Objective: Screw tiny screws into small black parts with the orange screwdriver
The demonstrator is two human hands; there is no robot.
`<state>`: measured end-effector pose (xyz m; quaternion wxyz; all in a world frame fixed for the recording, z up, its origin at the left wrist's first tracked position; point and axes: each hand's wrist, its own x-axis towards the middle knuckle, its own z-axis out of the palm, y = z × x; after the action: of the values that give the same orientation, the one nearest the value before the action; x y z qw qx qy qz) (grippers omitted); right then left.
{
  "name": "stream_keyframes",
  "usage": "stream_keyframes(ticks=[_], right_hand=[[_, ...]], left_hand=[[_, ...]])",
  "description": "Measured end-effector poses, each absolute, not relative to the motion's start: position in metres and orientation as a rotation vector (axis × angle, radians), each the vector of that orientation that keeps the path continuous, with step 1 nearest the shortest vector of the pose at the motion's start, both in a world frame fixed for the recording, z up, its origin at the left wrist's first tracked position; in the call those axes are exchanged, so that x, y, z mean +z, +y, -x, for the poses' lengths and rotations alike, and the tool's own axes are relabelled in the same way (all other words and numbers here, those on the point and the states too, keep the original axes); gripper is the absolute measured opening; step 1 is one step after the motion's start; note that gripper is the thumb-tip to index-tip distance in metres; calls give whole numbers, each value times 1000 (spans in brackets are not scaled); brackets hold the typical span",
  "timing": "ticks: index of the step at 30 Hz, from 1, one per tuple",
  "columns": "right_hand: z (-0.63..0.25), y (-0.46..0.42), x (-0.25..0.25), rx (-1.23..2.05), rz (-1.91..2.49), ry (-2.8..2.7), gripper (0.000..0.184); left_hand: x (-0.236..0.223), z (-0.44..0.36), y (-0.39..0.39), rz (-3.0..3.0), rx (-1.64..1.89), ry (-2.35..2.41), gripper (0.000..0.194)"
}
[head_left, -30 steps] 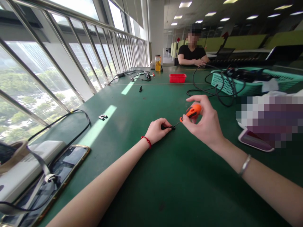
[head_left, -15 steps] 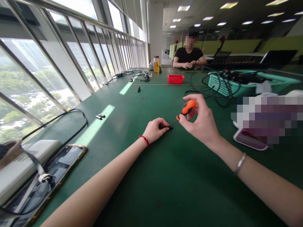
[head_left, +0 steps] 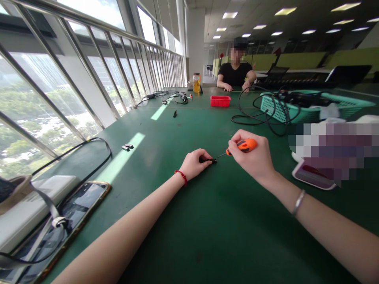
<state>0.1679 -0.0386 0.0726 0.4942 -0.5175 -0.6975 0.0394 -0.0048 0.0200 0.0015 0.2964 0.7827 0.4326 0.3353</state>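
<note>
My left hand rests on the green table, fingers closed on a small black part that it pins to the surface. My right hand is closed round a short screwdriver with an orange handle. The thin metal tip points left and sits just off the right end of the black part, a small gap between them. A red cord is on my left wrist, a silver bangle on my right.
A phone and a white box with a strap lie near left. A pink-edged phone is at right. Behind it stand a teal basket with black cables and a red tray. Another person sits at the far end.
My right hand has lowered and tipped the screwdriver flatter, and the tip has drawn slightly away from the black part. My left hand has stayed put.
</note>
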Motion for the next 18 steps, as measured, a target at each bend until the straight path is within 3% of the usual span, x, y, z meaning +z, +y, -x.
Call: stream_keyframes(ticks=[8, 18], right_hand=[[-174, -24, 42, 6, 1119, -1870, 12], [-186, 1, 4, 348, 1225, -2057, 10]], left_hand=[[4, 3, 18, -2084, 907, 1169, 6], [1, 4, 21, -2081, 918, 1156, 8]])
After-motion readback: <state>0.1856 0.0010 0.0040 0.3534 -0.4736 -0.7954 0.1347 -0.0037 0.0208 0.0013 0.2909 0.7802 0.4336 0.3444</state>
